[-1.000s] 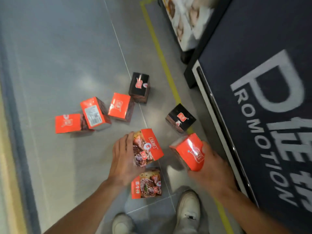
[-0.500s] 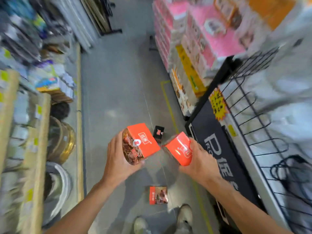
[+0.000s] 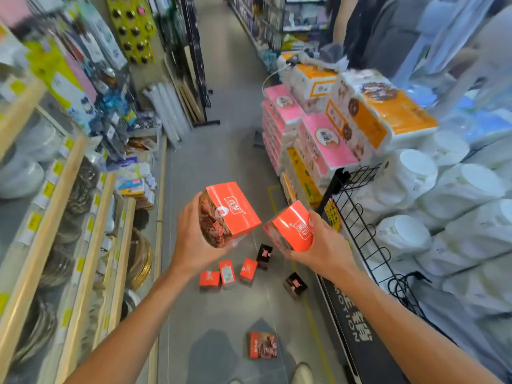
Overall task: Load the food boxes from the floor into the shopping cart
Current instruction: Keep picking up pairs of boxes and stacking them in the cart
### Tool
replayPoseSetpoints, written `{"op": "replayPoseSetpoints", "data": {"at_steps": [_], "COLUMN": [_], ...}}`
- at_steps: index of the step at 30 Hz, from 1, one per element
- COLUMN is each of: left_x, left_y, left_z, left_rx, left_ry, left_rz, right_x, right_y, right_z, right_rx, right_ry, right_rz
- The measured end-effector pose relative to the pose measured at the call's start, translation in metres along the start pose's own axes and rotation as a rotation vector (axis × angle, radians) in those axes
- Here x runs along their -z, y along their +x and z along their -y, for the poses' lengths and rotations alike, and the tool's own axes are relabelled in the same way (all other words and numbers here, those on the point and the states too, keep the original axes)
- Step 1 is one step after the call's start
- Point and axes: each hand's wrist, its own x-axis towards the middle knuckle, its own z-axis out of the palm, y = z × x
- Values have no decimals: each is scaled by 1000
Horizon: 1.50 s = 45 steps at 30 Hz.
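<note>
My left hand (image 3: 191, 245) grips an orange-red food box (image 3: 230, 212) with a meat picture on its side, held high above the floor. My right hand (image 3: 324, 245) grips a second orange-red food box (image 3: 293, 228) beside it. Far below on the grey floor lie three red boxes in a row (image 3: 227, 274), two black boxes (image 3: 264, 254) (image 3: 295, 284), and one red box with a meat picture (image 3: 261, 345) near my shoes. No shopping cart is visible.
A wooden shelf (image 3: 83, 231) with plates and pans runs along the left. A black wire rack (image 3: 360, 225) with white tubs and a black promotion stand (image 3: 357, 328) stands on the right. Stacked pink and orange tissue packs (image 3: 318, 134) sit beyond it. A person (image 3: 346, 23) stands far back.
I have stood up from the floor with one box in each hand. Both boxes rose with my hands, and the view lifted from the floor to the aisle.
</note>
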Motion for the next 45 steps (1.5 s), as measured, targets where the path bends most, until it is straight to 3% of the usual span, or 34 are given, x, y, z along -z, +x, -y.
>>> {"op": "replayPoseSetpoints", "data": {"at_steps": [8, 17, 26, 35, 45], "left_x": [45, 77, 123, 174, 197], "left_y": [-9, -9, -55, -227, -493], "left_z": [-35, -73, -117, -148, -190], "left_rx": [-40, 59, 159, 396, 649], "left_ry": [-17, 83, 238, 414, 469], "left_rz": [-99, -293, -572, -854, -1206], "right_x": [47, 85, 104, 52, 13], "right_y": [-5, 34, 63, -23, -256], "right_z": [34, 61, 124, 219, 298], "right_rx": [127, 323, 654, 1034, 1449], "right_ry": [1, 22, 18, 4, 109], "right_rz": [-101, -50, 17, 213, 492]}}
